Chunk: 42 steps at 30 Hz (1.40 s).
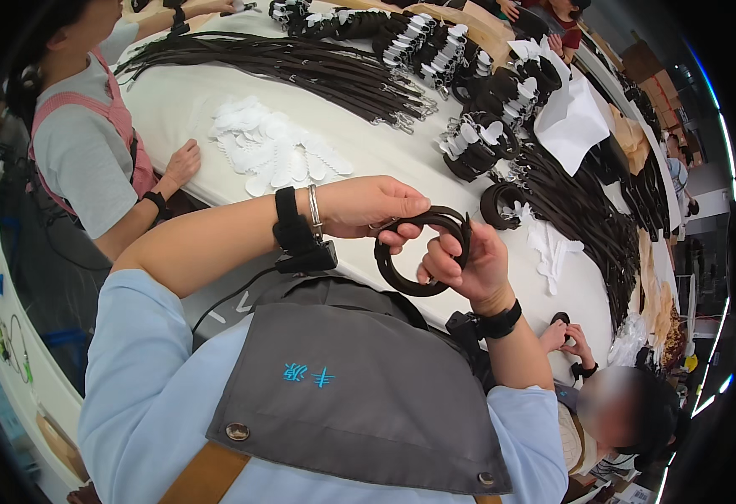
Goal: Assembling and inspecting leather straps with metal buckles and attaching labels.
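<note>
A dark brown strap, wound into a round coil of several turns, is held up between my two hands over the table's near edge. At the coil's upper left, my left hand pinches it between thumb and fingers, next to a small metal piece. My right hand grips the right side, with fingers curled through the ring and a strap end sticking up by the fingertips. Beyond my hands lies a loose pile of white scalloped paper tags.
Long dark straps with metal clips lie across the white table. Coiled straps with white tags stand at the back right, near a white sheet. Co-workers sit left and right. A cable hangs from my left wrist device.
</note>
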### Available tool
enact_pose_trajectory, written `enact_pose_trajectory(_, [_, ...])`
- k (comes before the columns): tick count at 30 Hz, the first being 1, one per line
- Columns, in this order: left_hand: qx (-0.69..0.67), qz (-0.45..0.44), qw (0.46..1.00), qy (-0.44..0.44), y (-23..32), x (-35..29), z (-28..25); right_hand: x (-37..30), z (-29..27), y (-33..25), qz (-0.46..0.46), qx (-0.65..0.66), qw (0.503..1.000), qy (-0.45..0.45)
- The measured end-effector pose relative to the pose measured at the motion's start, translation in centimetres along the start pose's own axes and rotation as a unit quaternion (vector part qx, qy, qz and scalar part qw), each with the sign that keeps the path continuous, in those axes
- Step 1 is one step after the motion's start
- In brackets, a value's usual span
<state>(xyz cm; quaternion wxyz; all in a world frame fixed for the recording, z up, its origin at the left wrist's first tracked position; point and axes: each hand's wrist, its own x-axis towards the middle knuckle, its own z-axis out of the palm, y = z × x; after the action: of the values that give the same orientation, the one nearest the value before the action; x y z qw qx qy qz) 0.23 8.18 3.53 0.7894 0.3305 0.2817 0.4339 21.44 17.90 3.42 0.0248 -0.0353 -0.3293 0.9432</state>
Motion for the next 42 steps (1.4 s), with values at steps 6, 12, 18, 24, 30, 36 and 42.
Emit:
enact_pose_trajectory(6, [0.058, -0.033, 0.998, 0.021, 0.8, -0.5, 0.4, -0.2, 0.8, 0.8, 0.008, -0.030, 0.999, 0.042])
enact_pose_trajectory(12, [0.083, -0.075, 0.993, 0.026, 0.6, -0.4, 0.5, -0.4, 1.2, 0.7, 0.055, 0.008, 0.998, 0.040])
enact_pose_trajectory(18, [0.100, -0.076, 0.992, 0.013, 0.2, -0.7, 0.7, -0.3, 1.0, 0.7, 0.041, -0.030, 0.997, 0.054])
enact_pose_trajectory(24, [0.038, -0.084, 0.996, 0.018, 0.2, -1.3, 1.4, -0.5, -0.1, 1.0, 0.045, -0.007, 0.999, 0.029])
enact_pose_trajectory(30, [-0.006, -0.074, 0.997, -0.003, -0.8, -1.2, 0.3, -0.3, -0.6, 1.0, 0.042, 0.002, 0.999, -0.006])
enact_pose_trajectory(36, [-0.030, -0.062, 0.997, -0.040, -0.9, -1.0, 0.5, -0.5, -0.8, 1.1, 0.055, 0.045, 0.997, 0.029])
enact_pose_trajectory(42, [0.361, 0.052, 0.931, 0.019, 0.7, -1.4, 0.6, -0.6, -0.1, 0.6, 0.028, -0.032, 0.996, 0.077])
